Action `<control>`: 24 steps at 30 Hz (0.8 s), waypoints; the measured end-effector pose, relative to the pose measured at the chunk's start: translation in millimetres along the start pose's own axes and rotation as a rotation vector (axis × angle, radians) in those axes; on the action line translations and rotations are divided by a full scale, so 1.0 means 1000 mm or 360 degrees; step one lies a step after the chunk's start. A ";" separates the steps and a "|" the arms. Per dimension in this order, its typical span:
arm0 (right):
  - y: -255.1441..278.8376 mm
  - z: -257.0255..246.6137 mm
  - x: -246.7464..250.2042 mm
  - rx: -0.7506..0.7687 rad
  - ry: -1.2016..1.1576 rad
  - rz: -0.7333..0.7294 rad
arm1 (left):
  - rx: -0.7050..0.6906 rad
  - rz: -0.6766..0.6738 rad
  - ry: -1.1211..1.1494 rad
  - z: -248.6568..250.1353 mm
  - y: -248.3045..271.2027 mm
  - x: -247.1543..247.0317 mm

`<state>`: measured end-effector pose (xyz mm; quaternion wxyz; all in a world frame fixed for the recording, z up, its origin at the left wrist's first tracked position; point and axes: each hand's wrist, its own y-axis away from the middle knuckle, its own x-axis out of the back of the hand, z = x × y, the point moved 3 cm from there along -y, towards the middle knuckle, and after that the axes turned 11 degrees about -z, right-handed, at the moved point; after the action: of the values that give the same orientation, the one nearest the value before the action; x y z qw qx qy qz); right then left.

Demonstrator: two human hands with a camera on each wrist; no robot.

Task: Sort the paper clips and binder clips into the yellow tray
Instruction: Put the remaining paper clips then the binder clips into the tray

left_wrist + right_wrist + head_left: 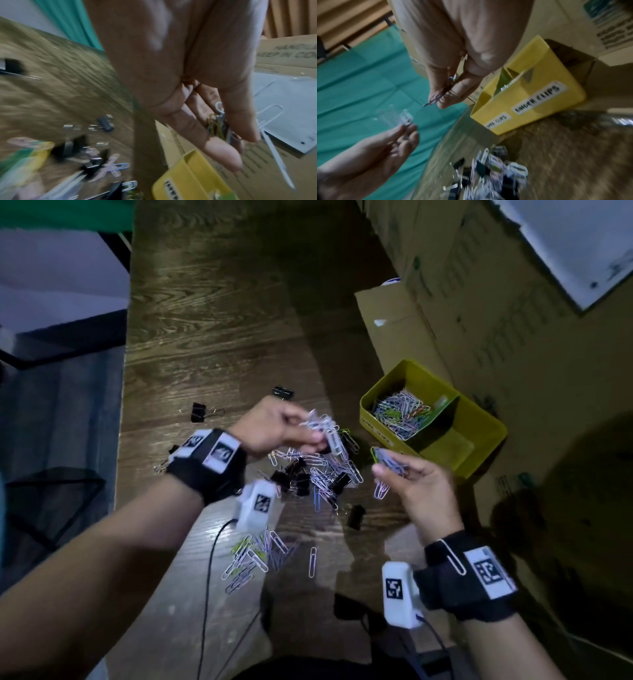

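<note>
A yellow tray [486, 436] stands at the right of the wooden table, its far compartment heaped with coloured paper clips [400, 412]. My left hand [284, 426] is raised above the table and pinches a bunch of pale paper clips [325, 428]. My right hand [411, 477] pinches another bunch of paper clips [388, 463] just left of the tray. Below both hands lies a mixed pile of paper clips and black binder clips [315, 477]. In the right wrist view the tray [527, 102] carries labels, one reading "BINDER CLIPS". The left wrist view shows my fingers [223, 155] around clips.
Loose binder clips [283, 392] lie on the table beyond the pile. A second scatter of paper clips [253, 556] lies nearer me. Cardboard boxes [479, 302] stand behind and right of the tray. The table's left edge [125, 392] drops to the floor.
</note>
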<state>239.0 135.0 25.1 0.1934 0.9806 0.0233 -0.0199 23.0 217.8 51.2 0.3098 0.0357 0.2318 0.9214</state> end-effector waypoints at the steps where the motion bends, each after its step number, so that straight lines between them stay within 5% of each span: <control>1: -0.004 -0.008 0.005 0.0036 0.0013 0.0040 | -0.0039 -0.0016 -0.0057 0.011 -0.018 -0.005; 5: -0.024 -0.040 0.024 0.0197 0.0134 0.0211 | -0.0088 0.0063 -0.0429 0.039 -0.087 -0.027; 9: -0.056 -0.066 0.043 0.0272 0.0302 0.0261 | 0.0118 0.0288 -0.1135 0.033 -0.142 -0.043; 13: -0.093 -0.071 0.055 0.0197 0.0583 0.0356 | 0.0339 0.0220 -0.1198 0.006 -0.163 -0.044; 20: -0.142 -0.045 0.045 -0.0212 0.1231 0.0133 | -0.0157 0.0314 -0.0238 0.005 -0.114 -0.032; 24: -0.139 -0.039 0.029 -0.0331 0.1470 -0.0080 | -0.0180 0.0232 -0.0761 -0.026 -0.054 -0.016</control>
<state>261.3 279.4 7.0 0.2594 0.8615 0.1324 0.4160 59.9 235.8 5.0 0.2900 0.2517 0.0969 0.9182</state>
